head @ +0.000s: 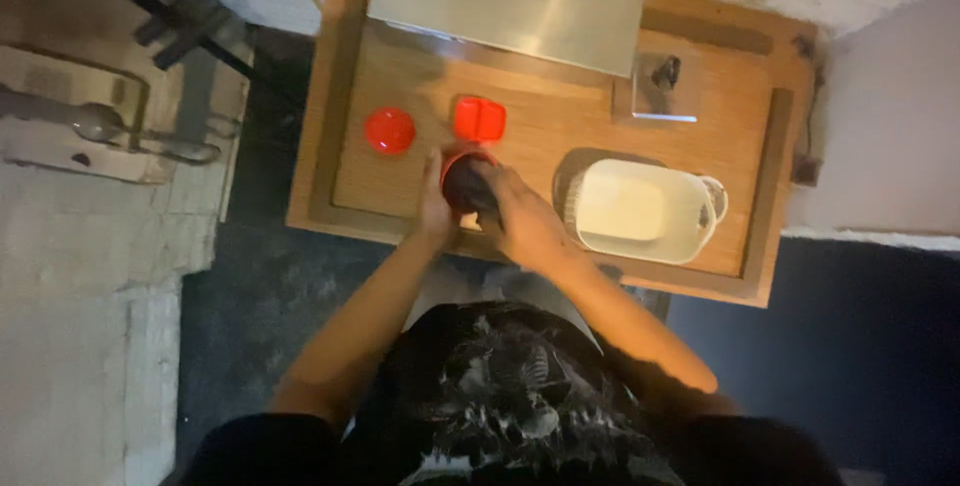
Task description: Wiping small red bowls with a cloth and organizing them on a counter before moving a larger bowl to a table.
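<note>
- Underneath, a wooden tray-like table (540,136) stands on dark floor by pale walls.
- Left hand (435,208) and right hand (520,218) clasp a red-rimmed dark cup (465,184) at the front edge.
- Just behind: red round lid (389,131), red square dish (480,118); white basin (640,211) at right.

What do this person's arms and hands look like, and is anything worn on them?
Both arms are bare from the upper arm down: no long sleeves, gloves, watch or bracelets show. The left hand and right hand are bare too; rings cannot be made out in this dim view. The person wears a dark top with a pale, feathery print on the front.
</note>
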